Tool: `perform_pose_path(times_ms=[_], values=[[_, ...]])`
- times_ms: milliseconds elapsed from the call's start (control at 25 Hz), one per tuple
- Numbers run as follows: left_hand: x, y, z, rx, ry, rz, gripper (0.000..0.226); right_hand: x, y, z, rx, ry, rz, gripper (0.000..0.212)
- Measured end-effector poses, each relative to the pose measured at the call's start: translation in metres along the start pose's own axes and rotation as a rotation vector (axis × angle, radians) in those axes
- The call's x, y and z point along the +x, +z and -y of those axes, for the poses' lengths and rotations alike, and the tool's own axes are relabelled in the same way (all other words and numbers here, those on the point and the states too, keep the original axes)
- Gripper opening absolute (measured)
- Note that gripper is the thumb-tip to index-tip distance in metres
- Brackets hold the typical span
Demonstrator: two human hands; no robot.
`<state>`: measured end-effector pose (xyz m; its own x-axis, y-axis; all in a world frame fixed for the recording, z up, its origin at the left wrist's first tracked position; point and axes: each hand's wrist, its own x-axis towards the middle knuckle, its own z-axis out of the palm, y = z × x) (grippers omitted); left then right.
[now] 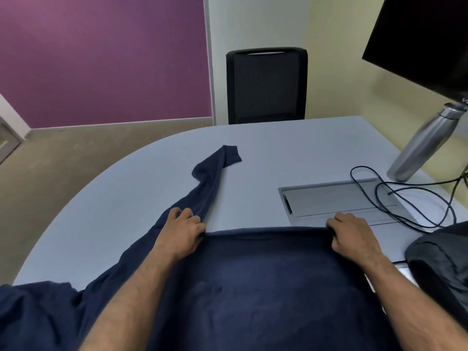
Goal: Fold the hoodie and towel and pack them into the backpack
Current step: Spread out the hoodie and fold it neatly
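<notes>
A navy blue hoodie [253, 287] lies spread on the grey table [126, 198] in front of me. One sleeve [212, 173] stretches away to the upper left, its cuff near the table's middle. My left hand [182, 231] grips the left end of the hoodie's far edge, by the base of that sleeve. My right hand [352, 234] grips the right end of the same edge. A dark grey backpack [443, 269] sits at the right edge of the table. No towel is in view.
A metal bottle [425, 145] stands at the far right. A grey cable hatch [336, 198] with black cables [405, 198] lies beyond my right hand. A black chair [266, 84] stands behind the table, and a dark monitor [425, 39] hangs at the upper right.
</notes>
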<state>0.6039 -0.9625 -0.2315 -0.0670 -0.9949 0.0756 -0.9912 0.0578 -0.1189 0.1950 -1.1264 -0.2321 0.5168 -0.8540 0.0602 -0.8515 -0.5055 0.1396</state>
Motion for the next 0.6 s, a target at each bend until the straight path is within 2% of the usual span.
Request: perform_pose_path(times_ms=[160, 320, 600], values=[[-0.036, -0.018, -0.018, 0.035, 0.042, 0.000, 0.016, -0.040, -0.018, 0.002, 0.026, -0.025, -0.060, 0.027], [-0.073, -0.029, -0.040, 0.060, 0.161, 0.012, 0.019, -0.083, -0.020, 0.002, 0.048, -0.035, -0.063, 0.027], [-0.124, -0.029, -0.073, 0.139, 0.294, 0.049, 0.020, -0.142, -0.014, 0.000, 0.089, -0.073, -0.101, 0.016]])
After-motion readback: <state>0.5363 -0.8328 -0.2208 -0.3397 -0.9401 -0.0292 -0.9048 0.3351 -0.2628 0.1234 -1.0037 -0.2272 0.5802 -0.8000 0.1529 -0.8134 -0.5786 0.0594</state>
